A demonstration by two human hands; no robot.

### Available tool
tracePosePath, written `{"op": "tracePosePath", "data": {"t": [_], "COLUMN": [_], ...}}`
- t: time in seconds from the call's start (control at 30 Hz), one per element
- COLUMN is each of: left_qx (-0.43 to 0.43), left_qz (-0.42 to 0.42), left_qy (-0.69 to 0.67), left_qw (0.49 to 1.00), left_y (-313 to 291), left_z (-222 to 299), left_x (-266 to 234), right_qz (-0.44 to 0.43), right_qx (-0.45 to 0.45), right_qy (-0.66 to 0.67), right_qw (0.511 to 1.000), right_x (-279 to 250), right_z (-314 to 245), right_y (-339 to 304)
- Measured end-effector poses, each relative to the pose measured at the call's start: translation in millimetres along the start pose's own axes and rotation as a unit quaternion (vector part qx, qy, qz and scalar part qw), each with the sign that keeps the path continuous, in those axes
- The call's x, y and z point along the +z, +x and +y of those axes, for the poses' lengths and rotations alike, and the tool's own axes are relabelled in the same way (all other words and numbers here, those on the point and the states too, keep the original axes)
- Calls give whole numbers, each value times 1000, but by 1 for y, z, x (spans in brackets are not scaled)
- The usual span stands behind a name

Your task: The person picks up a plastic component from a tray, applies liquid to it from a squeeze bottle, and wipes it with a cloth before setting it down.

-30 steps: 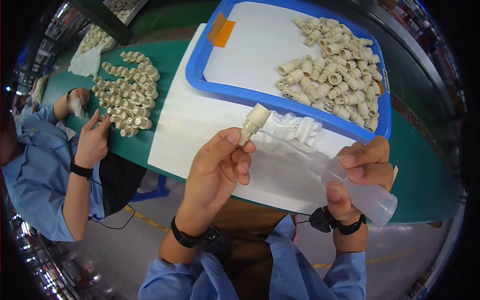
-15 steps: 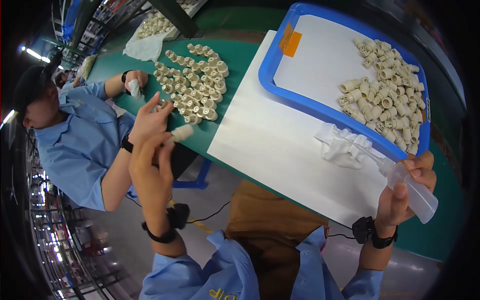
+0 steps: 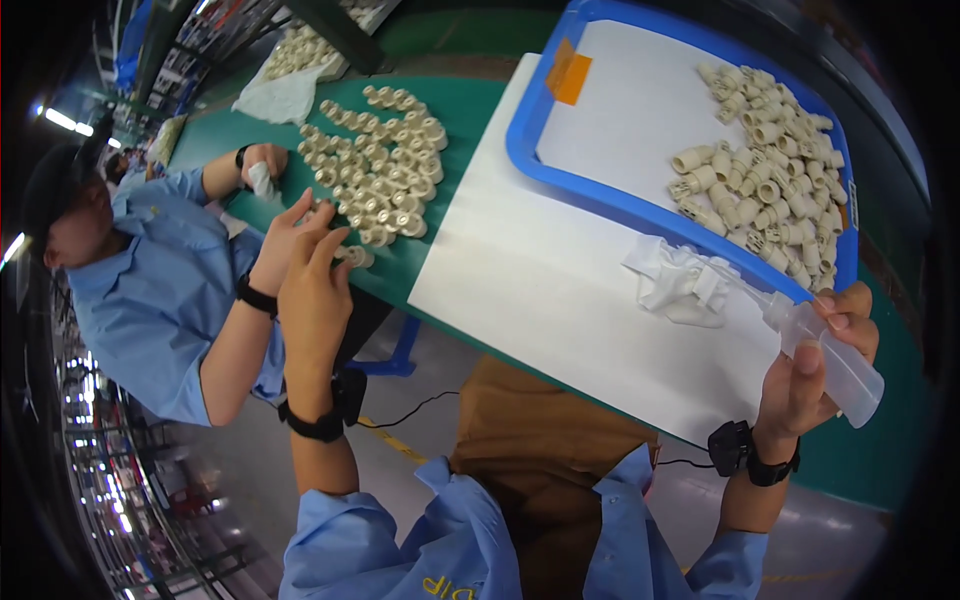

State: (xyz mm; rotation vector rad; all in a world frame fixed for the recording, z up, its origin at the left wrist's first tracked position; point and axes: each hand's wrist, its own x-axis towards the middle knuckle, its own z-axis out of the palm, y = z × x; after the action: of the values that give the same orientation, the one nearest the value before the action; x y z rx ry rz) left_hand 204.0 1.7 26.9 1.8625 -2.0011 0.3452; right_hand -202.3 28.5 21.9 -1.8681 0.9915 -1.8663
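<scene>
My left hand (image 3: 316,300) reaches to the near edge of the green table, fingers curled at a cream plastic cylindrical fitting (image 3: 357,257); the fingers partly hide it. Just beyond stand several rows of similar fittings (image 3: 385,180), packed close together. In my right hand (image 3: 800,385) is a translucent squeeze bottle (image 3: 838,372), tilted, its thin nozzle pointing up and left over a crumpled white cloth (image 3: 682,284). A blue tray (image 3: 610,205) lined with white holds a heap of loose cream fittings (image 3: 775,180) on its right side.
A co-worker in a blue shirt (image 3: 170,290) sits at the left, one hand (image 3: 290,245) close to my left hand, the other holding a white cloth (image 3: 262,180). White sheeting (image 3: 520,260) covers part of the green table (image 3: 470,130). More fittings (image 3: 300,52) lie at the back left.
My left hand has moved up and forward, bringing the fitting from the air beside the table to the near end of the standing rows. My right hand still holds the bottle, barely shifted.
</scene>
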Motion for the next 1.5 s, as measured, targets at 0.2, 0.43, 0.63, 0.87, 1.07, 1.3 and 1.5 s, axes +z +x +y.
{"op": "tracePosePath", "data": {"t": [0.2,0.43,0.63,0.87,1.07,1.3,1.5], "left_qx": [-20,186,214,175,181,167,-5], "left_qz": [-20,-128,-133,-303,-321,-232,-28], "left_qy": [-225,-323,-282,-216,-217,-193,-483], "left_qw": [974,919,926,912,904,939,875], "left_y": [26,88,141,160,163,123,22], "left_z": [57,177,251,266,233,198,185], "left_x": [-25,32,97,113,98,49,27], "right_qz": [144,208,215,250,223,181,50], "right_qx": [3,19,16,38,27,33,-46], "right_qy": [-44,-43,-91,-37,-85,-61,-46], "right_qw": [989,977,972,967,971,981,997], "right_x": [1,-12,-14,-16,-19,-13,-6], "right_z": [-1,10,14,15,13,10,8], "right_y": [7,10,18,18,18,15,10]}}
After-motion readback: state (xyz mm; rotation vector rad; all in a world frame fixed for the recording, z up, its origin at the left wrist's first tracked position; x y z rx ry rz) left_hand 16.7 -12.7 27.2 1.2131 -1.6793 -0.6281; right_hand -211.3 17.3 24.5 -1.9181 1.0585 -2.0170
